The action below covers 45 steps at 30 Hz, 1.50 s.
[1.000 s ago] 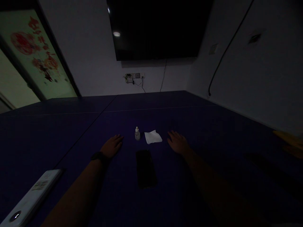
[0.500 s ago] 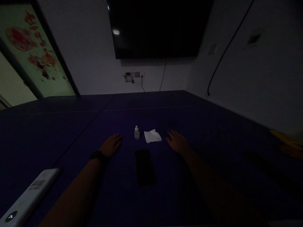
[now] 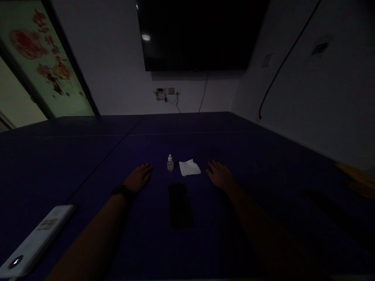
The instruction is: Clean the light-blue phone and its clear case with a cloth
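Observation:
My left hand (image 3: 138, 178) lies flat on the dark blue table (image 3: 140, 242), fingers stretched out, with a dark band round the wrist. Across from it, my right hand (image 3: 220, 175) rests palm down with its fingers apart. Neither holds anything. Between them stand a small clear dropper bottle (image 3: 170, 164) with a white top, nearer the left hand, and a folded white cloth or tissue (image 3: 189, 168), nearer the right. A black smartphone (image 3: 180, 206) lies closer to me, its screen dark. No hand touches these things.
A long white device (image 3: 38, 238) with a label and a round dark spot lies at the lower left. Something yellow-orange (image 3: 356, 175) sits at the right edge. A large dark screen (image 3: 199, 35) hangs on the far wall above sockets (image 3: 166, 92). The room is dim.
The view has shifted slightly, so everything appears a little further right. Both hands and the objects keep their places on the table.

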Motion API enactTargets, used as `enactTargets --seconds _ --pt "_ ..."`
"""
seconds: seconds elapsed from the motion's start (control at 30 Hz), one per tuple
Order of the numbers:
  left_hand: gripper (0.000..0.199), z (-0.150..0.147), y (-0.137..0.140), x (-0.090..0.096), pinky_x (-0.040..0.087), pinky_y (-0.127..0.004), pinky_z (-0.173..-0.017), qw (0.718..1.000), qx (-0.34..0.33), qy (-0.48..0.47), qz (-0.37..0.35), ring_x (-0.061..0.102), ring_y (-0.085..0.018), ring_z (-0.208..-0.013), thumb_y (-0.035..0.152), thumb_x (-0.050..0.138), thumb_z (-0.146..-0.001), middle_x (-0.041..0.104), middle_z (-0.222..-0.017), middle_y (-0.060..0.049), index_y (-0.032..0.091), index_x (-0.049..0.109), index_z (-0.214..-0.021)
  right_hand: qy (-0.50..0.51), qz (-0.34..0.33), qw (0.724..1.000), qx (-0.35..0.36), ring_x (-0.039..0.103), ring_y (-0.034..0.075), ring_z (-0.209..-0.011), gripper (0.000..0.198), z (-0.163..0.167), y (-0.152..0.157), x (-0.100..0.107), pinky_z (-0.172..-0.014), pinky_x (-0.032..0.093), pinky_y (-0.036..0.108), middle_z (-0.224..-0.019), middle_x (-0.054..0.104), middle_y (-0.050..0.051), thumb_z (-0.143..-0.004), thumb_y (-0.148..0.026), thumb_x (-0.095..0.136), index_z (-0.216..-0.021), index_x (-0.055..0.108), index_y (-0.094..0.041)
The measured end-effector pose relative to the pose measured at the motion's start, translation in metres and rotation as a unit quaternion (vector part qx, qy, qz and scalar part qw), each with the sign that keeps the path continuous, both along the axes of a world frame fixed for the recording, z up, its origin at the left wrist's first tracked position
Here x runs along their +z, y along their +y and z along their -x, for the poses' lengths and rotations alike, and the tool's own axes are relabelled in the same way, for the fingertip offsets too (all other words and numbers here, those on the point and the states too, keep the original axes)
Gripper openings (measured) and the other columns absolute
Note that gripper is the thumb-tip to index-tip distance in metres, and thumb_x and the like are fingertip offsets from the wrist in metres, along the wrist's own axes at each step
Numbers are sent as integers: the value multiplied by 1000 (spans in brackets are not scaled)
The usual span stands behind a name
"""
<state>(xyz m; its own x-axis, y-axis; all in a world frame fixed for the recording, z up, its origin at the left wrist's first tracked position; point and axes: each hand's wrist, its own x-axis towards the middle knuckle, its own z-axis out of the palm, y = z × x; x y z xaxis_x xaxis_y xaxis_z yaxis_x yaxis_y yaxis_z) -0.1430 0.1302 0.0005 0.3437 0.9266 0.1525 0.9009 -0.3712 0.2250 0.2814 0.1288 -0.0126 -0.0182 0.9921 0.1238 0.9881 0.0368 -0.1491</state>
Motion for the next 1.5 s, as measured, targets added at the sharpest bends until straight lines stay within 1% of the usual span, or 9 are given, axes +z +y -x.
enactTargets --seconds 0.37,0.47,0.57,0.67,0.77,0.93,1.27,1.4,1.5 --pt "60 1 0 -2 33 -51 -125 1000 2 -3 -8 41 -30 -153 46 31 -104 46 -164 -13 19 52 -154 88 -49 995 -2 47 37 -147 55 5 -3 11 -121 34 56 -155 54 22 -104 -37 39 -152 51 -12" --pt "61 1 -1 -1 31 -54 -125 1000 -5 -6 -6 39 -32 -154 50 32 -105 45 -164 -14 20 52 -154 122 -65 987 78 46 33 -148 50 11 -13 22 -122 35 52 -156 53 17 -104 -33 42 -151 52 -18" --pt "71 -4 -7 4 27 -57 -126 999 -32 -6 8 37 -35 -155 65 40 -100 42 -165 -16 19 52 -153 148 -37 967 202 56 27 -139 40 24 -29 27 -117 43 46 -147 63 10 -102 -34 55 -140 63 -25" --pt "85 -15 -18 9 24 -56 -127 993 -107 -12 38 35 -35 -156 77 53 -90 41 -165 -17 20 52 -154 156 -6 941 301 61 24 -131 34 39 -42 26 -115 45 41 -136 71 7 -95 -34 72 -128 71 -26" --pt "93 -33 -28 12 21 -58 -127 981 -185 -26 61 34 -36 -156 82 61 -81 40 -165 -19 23 53 -153 154 1 925 348 61 24 -131 38 51 -46 23 -114 43 42 -136 72 7 -91 -35 79 -127 72 -25" --pt "80 -52 -33 12 24 -62 -125 976 -216 -3 40 40 -38 -152 79 61 -82 45 -163 -16 32 59 -148 148 -9 912 383 63 28 -128 42 58 -40 18 -109 43 47 -136 72 10 -90 -44 80 -128 72 -26" --pt "73 -56 -26 4 30 -67 -121 964 -254 76 -5 41 -42 -150 71 56 -87 55 -156 -12 31 58 -148 146 -54 893 421 70 27 -113 37 61 -26 7 -97 50 42 -121 78 8 -86 -49 83 -114 78 -25" --pt "76 -52 -23 6 31 -63 -122 967 -252 47 6 43 -40 -150 76 58 -85 56 -156 -10 33 59 -148 138 -58 898 413 70 26 -115 40 59 -29 6 -99 52 41 -123 78 6 -84 -47 85 -118 77 -28" --pt "69 -41 -20 9 34 -54 -122 968 -250 2 14 47 -32 -148 72 41 -97 57 -155 -11 29 60 -147 127 -62 918 370 70 24 -116 30 44 -26 9 -104 52 41 -121 79 5 -90 -41 81 -117 77 -28"
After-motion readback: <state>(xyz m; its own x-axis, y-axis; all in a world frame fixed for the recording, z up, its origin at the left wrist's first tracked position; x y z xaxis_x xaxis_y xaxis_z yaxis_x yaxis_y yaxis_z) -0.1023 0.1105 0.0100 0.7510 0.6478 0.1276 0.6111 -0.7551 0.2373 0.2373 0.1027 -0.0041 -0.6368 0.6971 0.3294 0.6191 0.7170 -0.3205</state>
